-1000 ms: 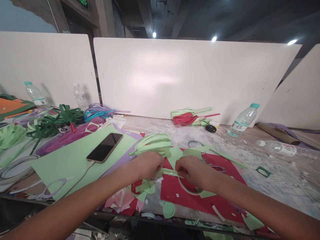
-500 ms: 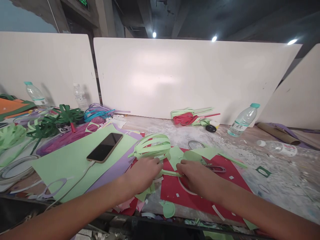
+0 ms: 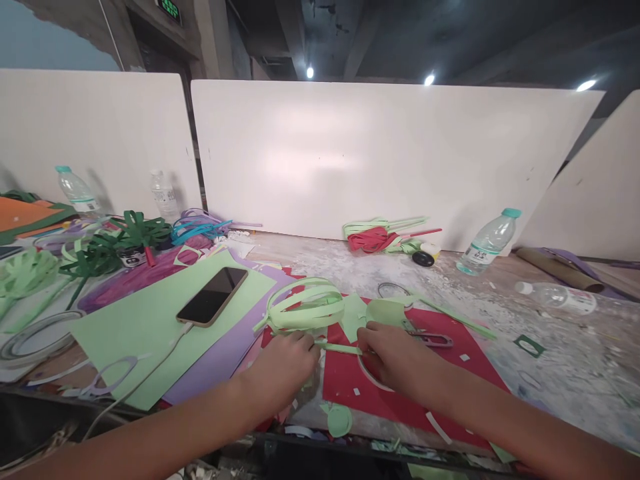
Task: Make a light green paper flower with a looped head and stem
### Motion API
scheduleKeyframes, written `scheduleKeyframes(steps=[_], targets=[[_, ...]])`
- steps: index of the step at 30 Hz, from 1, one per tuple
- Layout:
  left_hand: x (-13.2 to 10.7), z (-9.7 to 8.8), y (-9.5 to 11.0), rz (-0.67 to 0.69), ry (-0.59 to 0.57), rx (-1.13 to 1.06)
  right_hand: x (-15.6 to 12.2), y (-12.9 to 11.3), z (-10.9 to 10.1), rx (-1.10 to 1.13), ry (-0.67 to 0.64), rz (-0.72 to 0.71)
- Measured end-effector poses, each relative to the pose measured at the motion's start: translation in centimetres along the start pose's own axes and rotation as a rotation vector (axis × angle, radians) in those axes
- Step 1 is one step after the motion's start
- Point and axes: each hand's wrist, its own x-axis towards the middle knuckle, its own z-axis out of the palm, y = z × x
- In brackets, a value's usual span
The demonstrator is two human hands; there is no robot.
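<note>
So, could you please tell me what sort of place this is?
Probably a paper-craft workspace, judging by the narrow green strip, the globe of curved green strips and the red sheet on the worktable.

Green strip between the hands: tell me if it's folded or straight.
Straight: between the left hand and the right hand, the green strip shows no fold; its ends are hidden.

Phone [image 3: 213, 298] w/ cable [image 3: 187, 329]; teal-cap btl [image 3: 488, 244] nr white panel [image 3: 395, 157]; white-cap btl [image 3: 557, 297] on side.
</note>
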Motion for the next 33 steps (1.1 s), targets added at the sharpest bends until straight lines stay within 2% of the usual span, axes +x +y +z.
scheduleKeyframes(steps=[3, 6, 10, 14, 19, 23, 26, 30, 33], targets=[[-0.6, 0.3, -0.2, -0.035, 0.009, -0.039, 0.1, 0.5, 0.3, 0.028, -0.006, 0.031], [-1.5, 0.8, -0.8, -0.065, 0.074, -0.064, 0.3, 1.1, 0.5, 0.069, -0.048, 0.063], [-3.1, 1.6, -2.0, -0.025, 0.176, -0.137, 0.5, 1.4, 0.3, 0.085, -0.092, 0.07], [-3.9, 1.5, -2.8, -0.044, 0.256, -0.218, 0.4, 1.3, -0.2, 0.043, -0.067, 0.057], [-1.6, 0.1, -2.2, -0.008, 0.323, -0.17, 0.2, 1.0, -1.1, 0.08, -0.022, 0.02], [1.6, -1.1, -1.4, 0.066, 0.263, -0.111, 0.1, 1.0, -2.0, 0.041, 0.016, 0.023], [3.2, -2.0, -1.4, 0.056, 0.222, -0.097, -0.1, 1.3, -2.5, -0.075, 0.097, -0.023], [3.4, -2.6, -1.9, 0.059, 0.232, -0.026, -0.6, 1.9, -2.7, -0.203, 0.238, -0.164], [2.7, -2.5, -2.3, 0.065, 0.252, 0.014, -1.1, 2.4, -2.6, -0.231, 0.265, -0.212]])
